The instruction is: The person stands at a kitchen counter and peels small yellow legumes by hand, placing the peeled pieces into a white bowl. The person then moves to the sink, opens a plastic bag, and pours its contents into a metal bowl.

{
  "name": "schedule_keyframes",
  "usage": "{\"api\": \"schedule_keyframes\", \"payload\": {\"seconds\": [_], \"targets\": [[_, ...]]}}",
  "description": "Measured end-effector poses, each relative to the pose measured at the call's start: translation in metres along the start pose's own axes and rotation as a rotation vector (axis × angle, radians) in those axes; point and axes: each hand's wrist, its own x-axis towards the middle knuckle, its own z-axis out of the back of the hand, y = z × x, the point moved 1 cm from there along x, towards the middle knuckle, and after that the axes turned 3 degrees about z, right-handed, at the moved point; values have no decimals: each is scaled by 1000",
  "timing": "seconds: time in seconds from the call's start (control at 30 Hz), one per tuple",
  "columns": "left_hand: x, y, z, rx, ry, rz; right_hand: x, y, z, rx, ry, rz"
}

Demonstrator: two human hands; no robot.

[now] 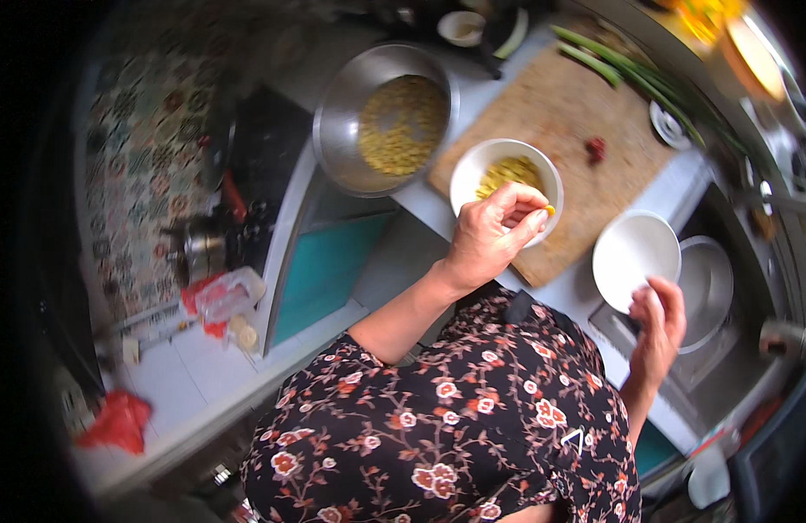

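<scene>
My left hand (pixel 498 235) is above the near rim of a white bowl (pixel 467 171) that holds yellow-green pieces (pixel 507 174). Between its thumb and fingertips is a small yellow piece (pixel 550 210). The bowl rests at the near left edge of a wooden cutting board (pixel 576 242). My right hand (pixel 661 320), slightly blurred, is beside the near rim of a second white bowl (pixel 632 255), which looks empty; its fingers are bent and apart, and I cannot tell if they touch the rim. A large steel bowl (pixel 337 157) with yellow pieces in liquid stands left of the board.
Green onions (pixel 612 62), a small white lid-like disc (pixel 669 125) and a dark red lump (pixel 596 150) lie on or by the board. The sink (pixel 723 372) with a metal basin (pixel 707 287) is at right. A stove (pixel 259 150) and a small cup (pixel 461 29) stand further off.
</scene>
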Motion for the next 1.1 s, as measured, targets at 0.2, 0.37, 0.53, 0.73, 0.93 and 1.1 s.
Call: {"api": "schedule_keyframes", "payload": {"seconds": [0.2, 0.37, 0.53, 0.73, 0.93, 1.1], "targets": [[20, 35, 64, 785, -300, -397, 5, 44, 4, -308, 125, 428], [75, 46, 171, 708, -580, -22, 35, 19, 4, -1510, 48, 717], [150, 105, 227, 970, -368, -148, 31, 17, -13, -1264, -2, 700], [186, 117, 214, 1139, -240, 188, 12, 16, -15, -1151, 73, 604], [175, 94, 231, 881, -172, 184, 10, 20, -14, -1127, 126, 639], [126, 9, 239, 199, -90, 70, 9, 25, -8, -1002, 134, 522]]}}
